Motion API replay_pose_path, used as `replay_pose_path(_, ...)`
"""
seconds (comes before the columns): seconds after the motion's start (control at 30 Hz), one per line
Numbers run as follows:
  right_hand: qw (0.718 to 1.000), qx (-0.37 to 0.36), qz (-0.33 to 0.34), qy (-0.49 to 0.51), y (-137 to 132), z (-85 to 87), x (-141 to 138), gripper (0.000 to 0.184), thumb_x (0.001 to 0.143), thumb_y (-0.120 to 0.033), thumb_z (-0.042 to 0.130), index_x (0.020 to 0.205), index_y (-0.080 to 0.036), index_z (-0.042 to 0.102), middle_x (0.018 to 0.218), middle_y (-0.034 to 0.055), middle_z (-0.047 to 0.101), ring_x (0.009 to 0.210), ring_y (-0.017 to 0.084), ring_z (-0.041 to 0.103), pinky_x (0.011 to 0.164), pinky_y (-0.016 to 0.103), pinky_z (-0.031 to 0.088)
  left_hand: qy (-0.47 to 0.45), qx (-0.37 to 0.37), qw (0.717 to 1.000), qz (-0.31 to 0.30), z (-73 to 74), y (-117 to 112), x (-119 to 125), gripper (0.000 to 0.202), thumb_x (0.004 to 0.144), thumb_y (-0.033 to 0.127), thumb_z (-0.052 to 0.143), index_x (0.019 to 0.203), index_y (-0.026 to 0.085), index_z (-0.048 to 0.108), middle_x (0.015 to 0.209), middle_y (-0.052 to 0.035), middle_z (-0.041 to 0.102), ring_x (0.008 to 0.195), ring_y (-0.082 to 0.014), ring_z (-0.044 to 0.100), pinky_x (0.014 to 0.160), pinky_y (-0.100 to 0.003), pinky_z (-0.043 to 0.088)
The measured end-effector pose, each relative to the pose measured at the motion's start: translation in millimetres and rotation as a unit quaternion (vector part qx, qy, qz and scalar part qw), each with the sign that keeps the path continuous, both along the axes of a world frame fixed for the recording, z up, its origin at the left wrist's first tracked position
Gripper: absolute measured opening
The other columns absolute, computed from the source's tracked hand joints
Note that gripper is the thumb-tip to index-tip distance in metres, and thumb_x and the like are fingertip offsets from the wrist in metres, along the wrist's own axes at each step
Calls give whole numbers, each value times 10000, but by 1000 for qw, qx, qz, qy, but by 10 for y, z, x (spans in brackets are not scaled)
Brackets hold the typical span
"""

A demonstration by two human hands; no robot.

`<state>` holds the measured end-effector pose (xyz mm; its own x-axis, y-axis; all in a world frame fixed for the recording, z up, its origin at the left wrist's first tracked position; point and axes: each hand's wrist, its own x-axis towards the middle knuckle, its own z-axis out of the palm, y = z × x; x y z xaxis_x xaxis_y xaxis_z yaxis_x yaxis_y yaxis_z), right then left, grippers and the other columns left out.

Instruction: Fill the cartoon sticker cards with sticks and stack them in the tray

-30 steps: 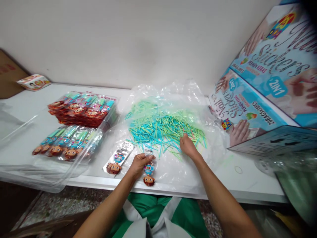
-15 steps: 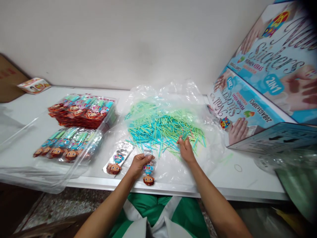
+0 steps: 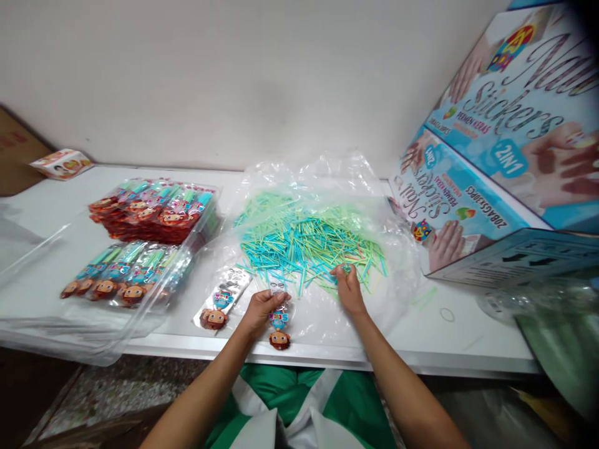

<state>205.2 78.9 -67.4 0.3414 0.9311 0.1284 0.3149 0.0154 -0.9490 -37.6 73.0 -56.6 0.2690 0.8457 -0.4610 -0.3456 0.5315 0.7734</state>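
Note:
Between the thumb and fingers of my left hand is a small clear packet printed with "Stick" and a brown cartoon head at its lower end. My right hand is closed in a pinch on a few thin green-blue candy sticks, at the near edge of a loose pile of blue and green sticks. The pile lies on and partly under a clear plastic bag. Left of my left hand, a stack of similar packets lies flat on the table.
A clear plastic tray on the left holds rows of filled packets. Large blue "Nail Stickers" boxes stand on the right. A rubber band lies near the right front edge. A small carton sits at the back left.
My right hand has drawn slightly down and toward me, with the sticks in its pinch turned flatter. The left hand and its packet stay nearly still.

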Motion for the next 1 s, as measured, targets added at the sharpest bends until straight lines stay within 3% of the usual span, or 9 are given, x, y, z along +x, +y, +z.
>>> replay_pose_path(0.13, 1000, 6, -2, 8, -9, 14, -40, 363, 882, -412, 390, 1160, -180, 408, 868, 64, 624, 845, 172, 599, 830, 360, 444, 3, 3, 1000, -3, 10, -5, 4, 283, 578, 297, 781, 766, 98, 709, 787, -100, 708, 643, -148, 621, 594, -227, 449)
replay_pose_path(0.3, 1000, -5, 18, 9, -37, 48, -45, 611, 880, -390, 403, 1404, -174, 175, 913, 68, 632, 862, 163, 609, 863, 365, 435, 7, 10, 1000, 1, 16, -11, 6, 298, 566, 307, 786, 765, 99, 712, 787, -103, 708, 650, -151, 625, 600, -231, 451)
replay_pose_path(0.63, 1000, 9, -8, -20, -111, 122, -80, 651, 896, -347, 381, 1433, -179, 55, 815, 22, 633, 804, 146, 593, 883, 357, 406, 4, 16, 1000, -2, -14, -14, -6, 319, 569, 315, 783, 783, 89, 711, 778, -106, 705, 636, -155, 620, 589, -238, 453)
replay_pose_path(0.87, 1000, -24, -9, -18, -123, 59, -84, 682, 867, -382, 423, 1428, -180, 92, 936, 76, 631, 1065, 184, 532, 962, 413, 339, 10, 11, 1000, 3, 6, -21, 3, 315, 559, 320, 788, 768, 96, 715, 778, -102, 706, 644, -153, 622, 602, -234, 453)
replay_pose_path(1.0, 999, -30, 20, -18, -123, 92, -73, 629, 876, -391, 391, 1422, -188, 153, 927, 75, 616, 891, 176, 595, 888, 381, 407, 4, 7, 1000, 3, 65, -25, 8, 306, 563, 312, 787, 765, 96, 709, 793, -104, 703, 666, -160, 621, 615, -238, 457)
